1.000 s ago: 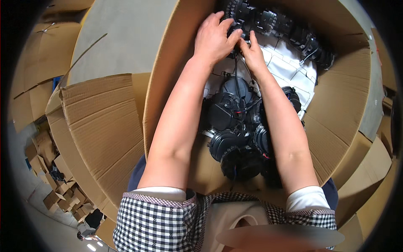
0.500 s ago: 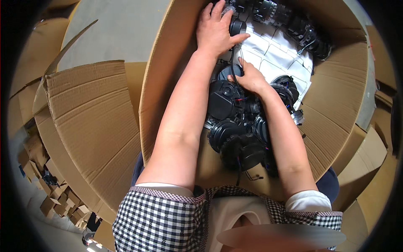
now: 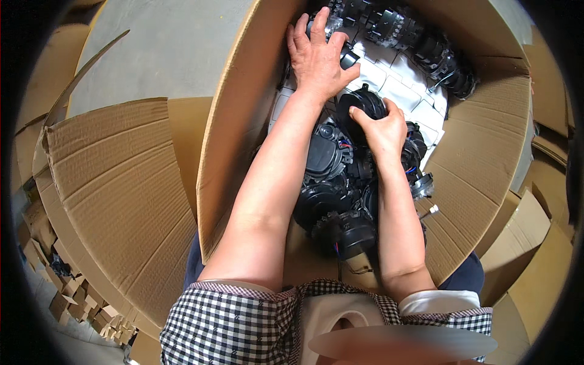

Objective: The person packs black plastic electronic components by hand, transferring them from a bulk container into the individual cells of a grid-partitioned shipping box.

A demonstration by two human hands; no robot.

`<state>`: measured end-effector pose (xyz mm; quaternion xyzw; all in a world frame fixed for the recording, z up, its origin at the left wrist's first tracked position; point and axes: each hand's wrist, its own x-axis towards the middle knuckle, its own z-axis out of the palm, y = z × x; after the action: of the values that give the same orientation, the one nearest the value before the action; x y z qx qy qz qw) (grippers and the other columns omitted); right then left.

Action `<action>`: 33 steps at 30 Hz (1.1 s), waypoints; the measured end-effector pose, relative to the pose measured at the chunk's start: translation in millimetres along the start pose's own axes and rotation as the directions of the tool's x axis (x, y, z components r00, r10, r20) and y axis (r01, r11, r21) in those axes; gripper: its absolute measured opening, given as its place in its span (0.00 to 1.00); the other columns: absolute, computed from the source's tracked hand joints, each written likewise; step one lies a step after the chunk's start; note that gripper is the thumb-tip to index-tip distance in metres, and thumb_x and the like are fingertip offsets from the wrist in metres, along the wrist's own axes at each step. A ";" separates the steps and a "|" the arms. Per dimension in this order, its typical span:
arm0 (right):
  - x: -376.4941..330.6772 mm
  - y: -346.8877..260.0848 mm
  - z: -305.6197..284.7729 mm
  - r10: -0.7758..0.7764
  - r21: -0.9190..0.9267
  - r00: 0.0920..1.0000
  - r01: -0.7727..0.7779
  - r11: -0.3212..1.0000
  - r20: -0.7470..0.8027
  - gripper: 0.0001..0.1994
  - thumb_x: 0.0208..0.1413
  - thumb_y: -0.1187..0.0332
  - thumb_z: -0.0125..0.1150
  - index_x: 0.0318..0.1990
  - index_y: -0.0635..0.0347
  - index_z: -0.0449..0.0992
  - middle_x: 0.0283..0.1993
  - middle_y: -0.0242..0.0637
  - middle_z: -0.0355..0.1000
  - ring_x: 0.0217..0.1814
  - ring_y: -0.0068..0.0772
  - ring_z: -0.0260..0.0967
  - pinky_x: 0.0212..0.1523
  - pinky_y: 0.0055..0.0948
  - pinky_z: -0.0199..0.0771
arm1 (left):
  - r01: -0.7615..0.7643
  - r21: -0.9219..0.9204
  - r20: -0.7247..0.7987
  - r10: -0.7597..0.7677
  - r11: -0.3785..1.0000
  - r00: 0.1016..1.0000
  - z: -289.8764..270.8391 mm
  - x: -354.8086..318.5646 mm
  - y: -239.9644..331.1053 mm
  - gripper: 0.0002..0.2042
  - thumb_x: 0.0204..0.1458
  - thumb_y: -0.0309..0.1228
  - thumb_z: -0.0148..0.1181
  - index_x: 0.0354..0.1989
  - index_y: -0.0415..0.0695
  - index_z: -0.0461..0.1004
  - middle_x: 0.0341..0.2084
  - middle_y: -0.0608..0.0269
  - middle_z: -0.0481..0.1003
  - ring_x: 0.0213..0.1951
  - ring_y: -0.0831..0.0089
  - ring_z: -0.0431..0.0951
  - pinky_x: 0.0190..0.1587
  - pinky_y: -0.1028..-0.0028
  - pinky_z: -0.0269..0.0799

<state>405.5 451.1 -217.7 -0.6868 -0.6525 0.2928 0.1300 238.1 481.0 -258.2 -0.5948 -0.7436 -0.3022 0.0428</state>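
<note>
My right hand (image 3: 384,129) is closed on a black round motor unit (image 3: 359,111), thumb on its face and fingers round its far side. It sits tilted above the white layer in the large cardboard box (image 3: 483,140). Farther off, near the box's left wall, my left hand (image 3: 317,59) rests with fingers spread over black parts with clear plastic on them. A black cylindrical part (image 3: 348,59) shows beside its thumb; what lies under the palm is hidden. Nearer me is a pile of black motor units (image 3: 323,155) with red and blue wires.
Along the far right side runs a row of black units (image 3: 420,42), partly wrapped in clear plastic. White packing pieces (image 3: 395,79) cover part of the layer below. An open box flap (image 3: 118,164) stands at the left. Cardboard pieces (image 3: 91,301) lie on the floor at lower left.
My right hand has drawn up and slightly right, and the round motor unit in it has turned and lifted into view. My left hand has stayed near the same parts. The view has shifted slightly.
</note>
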 end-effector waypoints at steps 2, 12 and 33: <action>4.4 -5.7 2.6 -0.011 -0.013 0.999 0.011 1.000 -0.046 0.41 0.30 0.49 0.77 0.51 0.70 0.74 0.48 0.54 0.72 0.52 0.51 0.71 0.55 0.41 0.71 | 0.021 0.029 -0.040 -0.019 0.999 0.999 3.0 1.9 7.6 0.25 0.32 0.51 0.71 0.42 0.56 0.78 0.64 0.63 0.57 0.66 0.51 0.47 0.68 0.46 0.39; -15.7 -48.3 -130.1 -0.211 0.454 0.970 0.133 0.881 0.124 0.37 0.36 0.61 0.76 0.55 0.73 0.71 0.46 0.48 0.76 0.48 0.41 0.76 0.52 0.36 0.75 | -0.028 0.221 -0.478 0.133 0.975 0.868 13.8 6.0 -3.0 0.16 0.49 0.48 0.62 0.37 0.50 0.78 0.61 0.63 0.62 0.62 0.53 0.57 0.60 0.48 0.54; 59.1 -12.8 36.5 0.144 0.957 0.973 -0.209 0.201 0.182 0.17 0.60 0.60 0.59 0.52 0.59 0.70 0.47 0.34 0.73 0.46 0.25 0.70 0.50 0.28 0.70 | 0.125 -0.446 -0.240 -0.253 0.886 0.937 -4.1 9.8 18.4 0.29 0.59 0.61 0.36 0.51 0.53 0.75 0.58 0.63 0.67 0.62 0.58 0.58 0.65 0.51 0.41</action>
<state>372.8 502.6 -253.2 -0.5177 -0.2485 0.6652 0.4772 250.8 489.4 -243.4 -0.4626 -0.7004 -0.5435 -0.0083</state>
